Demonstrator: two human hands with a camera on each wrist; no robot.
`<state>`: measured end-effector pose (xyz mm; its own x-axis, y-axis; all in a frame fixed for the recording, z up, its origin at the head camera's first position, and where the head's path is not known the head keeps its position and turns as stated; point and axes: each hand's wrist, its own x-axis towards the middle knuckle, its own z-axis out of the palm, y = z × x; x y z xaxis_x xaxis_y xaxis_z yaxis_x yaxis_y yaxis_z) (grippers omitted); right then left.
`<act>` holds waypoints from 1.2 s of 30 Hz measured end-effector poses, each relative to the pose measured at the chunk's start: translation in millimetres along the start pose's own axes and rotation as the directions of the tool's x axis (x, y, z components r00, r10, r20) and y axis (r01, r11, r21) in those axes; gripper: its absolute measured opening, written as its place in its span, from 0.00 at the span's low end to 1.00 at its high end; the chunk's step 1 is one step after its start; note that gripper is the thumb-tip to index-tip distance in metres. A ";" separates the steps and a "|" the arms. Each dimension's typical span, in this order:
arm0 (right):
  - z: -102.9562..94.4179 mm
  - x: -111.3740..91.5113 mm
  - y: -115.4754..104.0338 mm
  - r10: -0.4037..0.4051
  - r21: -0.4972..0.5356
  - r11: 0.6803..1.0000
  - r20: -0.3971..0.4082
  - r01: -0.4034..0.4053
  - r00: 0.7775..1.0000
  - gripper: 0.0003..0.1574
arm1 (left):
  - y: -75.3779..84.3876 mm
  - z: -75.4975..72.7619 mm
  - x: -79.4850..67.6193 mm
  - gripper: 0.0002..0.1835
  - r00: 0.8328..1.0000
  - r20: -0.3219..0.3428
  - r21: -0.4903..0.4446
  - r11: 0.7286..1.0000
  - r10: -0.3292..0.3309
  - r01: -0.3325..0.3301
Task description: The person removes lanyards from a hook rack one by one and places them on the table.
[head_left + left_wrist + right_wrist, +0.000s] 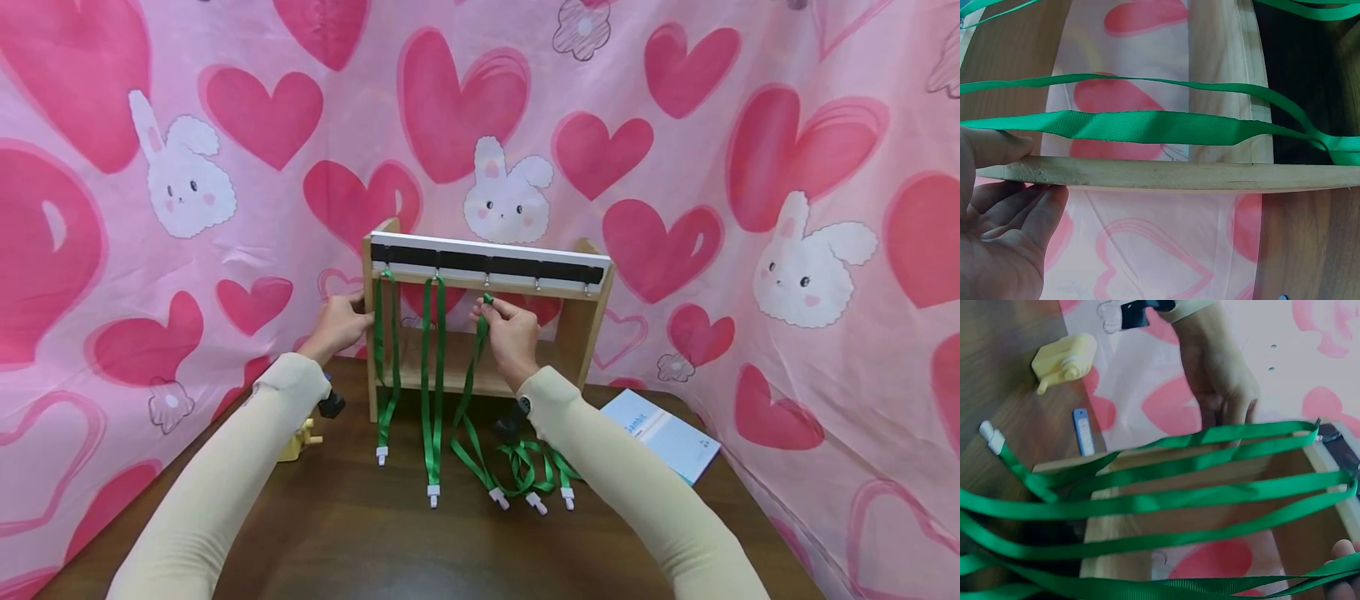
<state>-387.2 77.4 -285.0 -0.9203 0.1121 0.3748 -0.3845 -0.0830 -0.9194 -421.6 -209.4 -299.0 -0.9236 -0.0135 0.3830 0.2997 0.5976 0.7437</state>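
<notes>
Just below the middle hook (487, 281), a green lanyard (470, 377), trailing down to the counter (352, 517), is being pinched by the right hand (516, 337); the wooden rack (408, 362) is being gripped by the left hand (341, 323).

Your wooden rack (487, 260) stands upright by the counter's (330, 508) back edge. Two white-clipped green lanyards (426, 383) hang from its left hooks (438, 274); your right fingers (506, 309) pinch a third lanyard (470, 375) below the middle hook (487, 281); two more lanyards (564, 475) lie toward the counter's right edge.
</notes>
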 end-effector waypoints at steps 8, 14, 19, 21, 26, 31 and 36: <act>-25.0 1.0 23.7 -0.045 -0.123 0.992 -0.049 0.039 0.998 0.16 | 0.5 0.4 1.1 0.31 1.000 0.011 0.006 1.000 0.003 -0.003; -45.4 1.1 43.0 -0.080 -0.273 0.960 -0.067 0.059 0.994 0.16 | 0.4 1.0 1.6 0.31 1.000 0.013 -0.002 1.000 -0.003 0.003; -61.9 -1.5 57.4 -0.101 -0.347 0.935 -0.062 0.074 0.993 0.16 | 2.5 0.2 0.4 0.31 1.000 0.019 -0.003 1.000 -0.004 0.004; -67.7 -3.4 61.7 -0.109 -0.369 0.926 -0.063 0.078 0.992 0.15 | 2.7 -0.1 0.2 0.31 1.000 0.022 -0.008 1.000 -0.005 0.006; -78.2 -12.7 68.4 -0.130 -0.484 0.871 -0.053 0.088 0.990 0.13 | 1.3 -0.5 -0.4 0.31 1.000 0.025 -0.022 1.000 -0.010 0.010; -81.1 -31.1 72.5 -0.129 -0.536 0.835 0.026 0.123 0.991 0.12 | -0.6 -0.8 -1.6 0.31 0.999 0.036 -0.036 0.999 -0.023 0.024; -73.4 -56.4 73.6 -0.142 -0.498 0.844 0.152 0.200 0.978 0.11 | -0.4 -0.4 -1.3 0.31 0.999 0.032 -0.038 0.999 -0.023 0.024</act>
<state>-358.4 137.7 -382.6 -0.8565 -0.0289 0.5153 -0.4725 0.4454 -0.7605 -420.4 -210.0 -299.6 -0.9376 -0.0014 0.3478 0.2860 0.5662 0.7731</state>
